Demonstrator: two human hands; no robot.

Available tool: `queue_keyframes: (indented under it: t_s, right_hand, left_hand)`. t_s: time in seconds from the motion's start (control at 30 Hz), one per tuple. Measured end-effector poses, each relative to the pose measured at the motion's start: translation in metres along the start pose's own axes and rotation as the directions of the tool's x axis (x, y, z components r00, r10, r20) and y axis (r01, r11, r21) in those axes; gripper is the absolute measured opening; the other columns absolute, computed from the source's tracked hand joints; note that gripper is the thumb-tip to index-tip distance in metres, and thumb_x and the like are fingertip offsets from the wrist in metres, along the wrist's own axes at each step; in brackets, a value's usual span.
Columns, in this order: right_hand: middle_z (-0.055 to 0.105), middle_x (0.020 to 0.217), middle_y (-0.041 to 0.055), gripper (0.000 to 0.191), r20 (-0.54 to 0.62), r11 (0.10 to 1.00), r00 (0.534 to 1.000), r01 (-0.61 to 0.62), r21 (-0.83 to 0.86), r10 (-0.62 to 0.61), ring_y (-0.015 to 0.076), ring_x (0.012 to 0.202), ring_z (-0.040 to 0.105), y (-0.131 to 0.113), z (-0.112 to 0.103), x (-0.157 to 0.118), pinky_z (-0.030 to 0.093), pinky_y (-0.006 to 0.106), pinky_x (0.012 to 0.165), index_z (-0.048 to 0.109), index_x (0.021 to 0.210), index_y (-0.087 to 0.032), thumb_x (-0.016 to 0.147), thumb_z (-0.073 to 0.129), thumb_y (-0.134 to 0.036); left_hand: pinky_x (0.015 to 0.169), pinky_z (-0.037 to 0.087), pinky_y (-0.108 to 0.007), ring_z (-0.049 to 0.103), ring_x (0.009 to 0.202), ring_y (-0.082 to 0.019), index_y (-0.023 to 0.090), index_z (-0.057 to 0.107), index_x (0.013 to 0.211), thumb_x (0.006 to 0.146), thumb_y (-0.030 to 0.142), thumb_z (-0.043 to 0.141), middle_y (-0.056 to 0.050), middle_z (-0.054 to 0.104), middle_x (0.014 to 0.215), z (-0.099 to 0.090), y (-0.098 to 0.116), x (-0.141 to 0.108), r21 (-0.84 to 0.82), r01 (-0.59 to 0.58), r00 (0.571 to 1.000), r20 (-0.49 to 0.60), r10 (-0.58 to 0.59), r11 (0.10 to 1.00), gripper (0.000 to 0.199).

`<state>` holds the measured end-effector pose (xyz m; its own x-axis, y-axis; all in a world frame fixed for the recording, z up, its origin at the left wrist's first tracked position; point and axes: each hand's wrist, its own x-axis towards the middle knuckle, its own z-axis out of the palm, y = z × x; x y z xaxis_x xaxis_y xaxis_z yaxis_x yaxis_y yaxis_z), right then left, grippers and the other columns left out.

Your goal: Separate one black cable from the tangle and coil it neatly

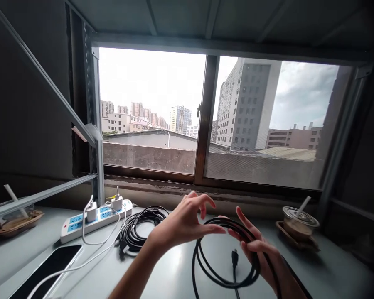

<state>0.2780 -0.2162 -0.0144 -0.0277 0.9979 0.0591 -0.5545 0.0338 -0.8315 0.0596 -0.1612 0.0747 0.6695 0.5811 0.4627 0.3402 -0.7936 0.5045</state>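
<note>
On a pale grey table (pixel 171 276) below a window (pixel 202 124), two hands work with a coiled black cable.

At the right of the table, a clear lidded cup (pixel 300 224) holds a light brown drink, with a white straw (pixel 304 205) slanting out of its top; the cup sits in a brown holder (pixel 311 244). At the far left, a similar brown holder (pixel 25 226) has a clear container and another straw, partly behind a metal rail (pixel 43 196); its contents cannot be made out.

The coil of black cable (pixel 241 285) hangs in loose loops in front of the person. The right hand (pixel 263 253) is at its right side, the cable pinched between thumb and fingers. The left hand's (pixel 187 218) grip is spread, thumb and fingers apart in a C shape, the thumb at the coil's upper left edge; whether it presses the cable cannot be told. A black connector (pixel 234 258) shows inside the loop.

To the left lie a second black coil (pixel 139 224), a white power strip (pixel 77 234) with blue socket panels and two white chargers, and a dark-screened phone (pixel 45 272) crossed by a white cord (pixel 71 269). Any lettering on the strip is too small to read.
</note>
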Motion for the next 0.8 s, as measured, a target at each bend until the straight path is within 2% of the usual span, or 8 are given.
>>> queue_keyframes:
  t_s: [0.07,0.13,0.23,0.33,0.47,0.6,0.7,0.8]
  right_hand:
    - [0.058,0.126,0.0029,0.093,0.037,0.999,0.999,0.035,-0.036,-0.033,0.015,0.095,0.065,-0.004,0.013,0.0,0.051,0.016,0.07,0.031,0.141,-0.033,0.058,0.065,-0.009]
    - [0.061,0.122,0.0057,0.088,0.09,0.99,0.991,0.103,-0.099,-0.094,0.0152,0.086,0.067,-0.011,0.03,0.005,0.051,0.02,0.071,0.035,0.138,-0.031,0.058,0.066,-0.009]
    - [0.065,0.115,0.0077,0.074,0.139,0.93,0.957,0.281,-0.237,-0.254,0.0186,0.082,0.067,-0.027,0.057,0.013,0.052,0.029,0.074,0.043,0.129,-0.029,0.062,0.068,-0.011]
    - [0.066,0.113,0.0075,0.056,0.169,0.814,0.887,0.461,-0.353,-0.43,0.0217,0.082,0.067,-0.039,0.083,0.018,0.052,0.032,0.072,0.049,0.117,-0.027,0.066,0.069,-0.016]
    - [0.068,0.107,0.0066,0.03,0.264,0.679,0.768,0.639,-0.362,-0.583,0.0208,0.08,0.067,-0.037,0.106,0.024,0.052,0.031,0.068,0.051,0.102,-0.025,0.075,0.063,-0.019]
    - [0.064,0.113,0.0049,0.025,0.368,0.445,0.64,0.75,-0.489,-0.674,0.0163,0.078,0.067,-0.033,0.111,0.035,0.051,0.035,0.08,0.055,0.102,-0.023,0.079,0.054,-0.013]
    - [0.064,0.108,0.003,0.04,0.37,0.401,0.688,0.689,-0.604,-0.624,0.0118,0.066,0.066,-0.034,0.108,0.036,0.054,0.03,0.076,0.053,0.115,-0.025,0.077,0.06,-0.015]
    - [0.061,0.06,-0.0039,0.037,0.334,0.547,0.817,0.567,-0.616,-0.471,0.0086,0.038,0.054,-0.037,0.106,0.028,0.045,0.017,0.035,0.058,0.114,-0.023,0.078,0.065,-0.027]
  left_hand:
    - [0.1,0.034,-0.043,0.047,0.112,-0.026,0.024,0.054,0.119,0.067,0.058,0.067,-0.008,0.058,0.11,-0.004,-0.005,0.001,0.01,0.013,0.995,-0.098,-0.012,1.0,0.064]
    - [0.103,0.032,-0.046,0.043,0.122,-0.028,0.026,0.049,0.127,0.072,0.058,0.062,-0.009,0.051,0.127,-0.011,-0.009,0.001,-0.062,0.032,0.998,-0.055,-0.036,0.998,0.064]
    - [0.1,0.038,-0.043,0.046,0.122,-0.027,0.028,0.046,0.131,0.076,0.054,0.06,-0.01,0.05,0.133,-0.024,-0.01,-0.003,-0.24,0.048,0.998,0.046,-0.038,0.97,0.063]
    - [0.1,0.04,-0.04,0.049,0.12,-0.025,0.027,0.044,0.133,0.074,0.043,0.067,-0.01,0.053,0.131,-0.031,-0.006,-0.005,-0.346,-0.003,1.0,-0.026,-0.007,0.938,0.065]
    - [0.07,0.052,-0.028,0.065,0.078,-0.019,0.016,0.065,0.09,0.079,0.04,0.062,-0.008,0.069,0.082,-0.026,-0.009,0.001,-0.445,-0.051,0.967,-0.246,-0.068,0.894,0.027]
    - [0.031,0.023,-0.019,0.032,0.029,-0.007,0.016,0.05,0.051,0.075,0.049,0.061,0.005,0.035,0.035,-0.017,-0.014,0.008,-0.488,-0.022,0.877,-0.428,-0.217,0.873,0.042]
    - [0.034,0.017,-0.019,0.025,0.036,-0.005,0.016,0.043,0.043,0.071,0.045,0.064,0.006,0.028,0.038,-0.011,-0.011,0.009,-0.411,-0.063,0.799,-0.567,-0.201,0.909,0.045]
    - [0.037,0.018,-0.019,0.026,0.039,-0.004,0.016,0.039,0.043,0.066,0.042,0.068,0.006,0.028,0.041,-0.003,-0.01,0.013,-0.511,-0.089,0.811,-0.535,-0.236,0.855,0.045]
